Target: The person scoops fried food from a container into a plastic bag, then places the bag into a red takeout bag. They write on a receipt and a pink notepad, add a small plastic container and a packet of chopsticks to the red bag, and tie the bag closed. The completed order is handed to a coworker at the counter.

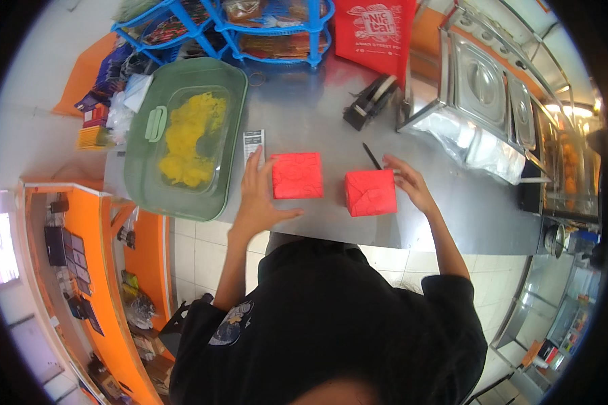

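Note:
Two red printed food boxes stand apart on the steel worktop before me. My left hand (pixel 262 195), fingers spread, is at the left side of the left red box (pixel 297 175); whether a fingertip touches it I cannot tell. At the upper right corner of the right red box (pixel 371 193) is my right hand (pixel 409 181), fingers apart and slightly bent, not gripping it. A black pen (pixel 371 156) lies just behind that box. Behind my left fingers a printed paper slip (pixel 254 142) lies on the steel worktop (pixel 304 111).
A green lidded tub (pixel 137 162) with yellow contents stands at the left. Behind are blue plastic racks (pixel 283 28), a black tape dispenser (pixel 370 104) and a red bag (pixel 375 61). Steel pans with lids (pixel 479 83) in a metal frame are at the right.

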A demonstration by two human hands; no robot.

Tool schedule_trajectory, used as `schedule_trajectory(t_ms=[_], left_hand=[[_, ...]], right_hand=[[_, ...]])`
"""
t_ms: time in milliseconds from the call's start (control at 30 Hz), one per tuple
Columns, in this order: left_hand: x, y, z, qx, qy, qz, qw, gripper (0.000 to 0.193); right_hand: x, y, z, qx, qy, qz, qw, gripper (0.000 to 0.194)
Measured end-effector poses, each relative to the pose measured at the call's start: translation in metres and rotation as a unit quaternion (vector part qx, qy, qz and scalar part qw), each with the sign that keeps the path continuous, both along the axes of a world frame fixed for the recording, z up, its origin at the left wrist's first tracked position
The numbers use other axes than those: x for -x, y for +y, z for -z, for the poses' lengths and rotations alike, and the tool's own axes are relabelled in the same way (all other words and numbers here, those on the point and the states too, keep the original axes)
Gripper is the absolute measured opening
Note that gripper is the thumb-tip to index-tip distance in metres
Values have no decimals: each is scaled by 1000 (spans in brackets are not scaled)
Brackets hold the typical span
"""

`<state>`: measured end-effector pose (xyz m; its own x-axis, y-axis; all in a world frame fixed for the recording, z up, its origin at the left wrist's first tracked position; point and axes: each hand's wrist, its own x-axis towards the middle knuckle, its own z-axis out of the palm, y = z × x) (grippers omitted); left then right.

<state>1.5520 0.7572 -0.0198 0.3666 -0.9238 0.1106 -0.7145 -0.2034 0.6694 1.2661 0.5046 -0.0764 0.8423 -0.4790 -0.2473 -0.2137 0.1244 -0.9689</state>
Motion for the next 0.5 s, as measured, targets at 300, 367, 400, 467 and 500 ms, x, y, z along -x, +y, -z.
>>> schedule_trajectory(t_ms=[300,367,400,467,500], left_hand=[[-36,-16,64,-15,313,96,945,120],[-36,-18,65,-9,325,102,940,121],[-35,-18,64,-13,327,107,939,120],[-36,-15,57,-16,333,110,936,117],[-38,-12,51,-14,316,126,940,117]], right_hand=[[-26,49,-1,176,21,-31,984,107],[-45,57,2,220,2,-17,975,105],[-52,59,0,235,25,-14,972,104],[-59,59,-13,285,12,-37,958,104],[-64,56,-22,301,40,-53,951,105]])
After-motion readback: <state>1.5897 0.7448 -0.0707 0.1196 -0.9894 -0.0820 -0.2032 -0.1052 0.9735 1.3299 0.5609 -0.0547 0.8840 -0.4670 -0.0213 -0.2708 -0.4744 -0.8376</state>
